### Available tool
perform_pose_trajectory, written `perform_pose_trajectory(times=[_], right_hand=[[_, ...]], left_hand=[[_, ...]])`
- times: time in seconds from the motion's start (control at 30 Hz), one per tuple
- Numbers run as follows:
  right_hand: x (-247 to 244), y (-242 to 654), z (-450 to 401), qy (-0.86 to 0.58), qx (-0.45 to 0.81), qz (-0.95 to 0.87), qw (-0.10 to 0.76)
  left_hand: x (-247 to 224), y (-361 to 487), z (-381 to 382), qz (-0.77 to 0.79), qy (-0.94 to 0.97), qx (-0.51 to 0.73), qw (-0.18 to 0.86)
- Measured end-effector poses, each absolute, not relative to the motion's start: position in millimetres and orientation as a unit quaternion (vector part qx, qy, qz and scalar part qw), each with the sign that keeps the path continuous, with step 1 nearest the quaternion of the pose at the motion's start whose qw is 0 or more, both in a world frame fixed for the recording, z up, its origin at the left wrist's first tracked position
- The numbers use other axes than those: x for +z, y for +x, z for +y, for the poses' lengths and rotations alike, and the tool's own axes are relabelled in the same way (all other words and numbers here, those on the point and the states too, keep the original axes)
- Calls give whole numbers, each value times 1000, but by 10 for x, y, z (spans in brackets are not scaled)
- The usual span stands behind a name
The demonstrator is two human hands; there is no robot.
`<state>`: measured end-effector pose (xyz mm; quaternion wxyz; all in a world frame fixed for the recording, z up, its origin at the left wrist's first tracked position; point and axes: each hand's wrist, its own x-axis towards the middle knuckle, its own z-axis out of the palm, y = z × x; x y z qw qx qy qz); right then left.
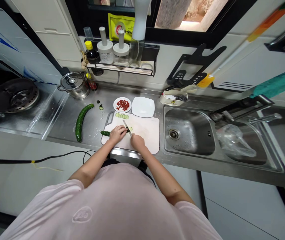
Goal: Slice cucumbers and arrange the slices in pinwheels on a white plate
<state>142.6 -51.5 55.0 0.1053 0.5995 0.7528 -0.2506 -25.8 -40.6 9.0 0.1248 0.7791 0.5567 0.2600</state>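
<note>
Left hand: the left hand [117, 133] is clenched, its fingers [119, 130] curled over a cut cucumber [105, 133] that lies across the board, its dark end sticking out past the hand.

Right hand: the right hand [137, 142] grips a kitchen knife [127, 128], its fingers wrapped around the handle, the tilted blade down at the cucumber, just beside the left hand.

Board: a white cutting board [147, 133] sits near the front edge of the stainless counter [62, 125]. A row of cucumber slices [121, 116] lies along its far end. Open board stretches right of the right hand.

Around: left of the board, with a strip of open counter between, lies a whole cucumber [81, 121]. Behind it are a plate of chopped red chili [122, 112] and an empty-looking white square plate [143, 106]. Right of the board, a steel sink [189, 131] is set into the counter.
</note>
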Motion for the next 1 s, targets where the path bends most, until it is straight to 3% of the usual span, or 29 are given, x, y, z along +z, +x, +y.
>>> perform_pose_trajectory(times=[1.0], right_hand=[[604, 1600, -747, 606, -268, 737, 135]], left_hand=[[147, -248, -402, 563, 776, 249, 139]])
